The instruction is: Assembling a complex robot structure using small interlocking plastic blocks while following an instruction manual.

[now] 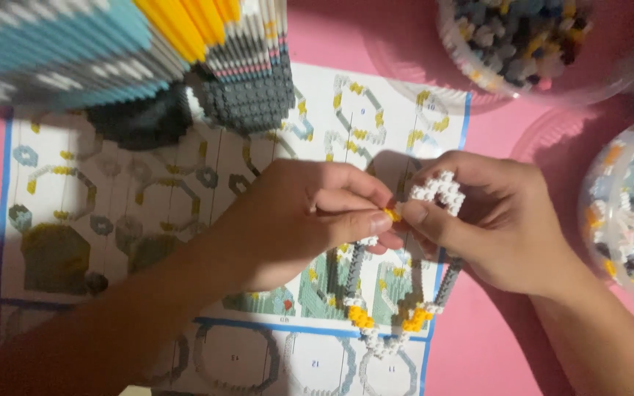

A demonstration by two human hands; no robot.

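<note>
Currently I am fitting a small yellow brick (392, 215) onto the brick ring (398, 293), a knobbly chain of white, grey and yellow studs hanging over the instruction sheet (185, 191). My left hand (295, 220) pinches the brick; my right hand (493, 220) grips the ring's white top (both closed tight). Next I judge it calls for aligned studs and a firm press.
</note>
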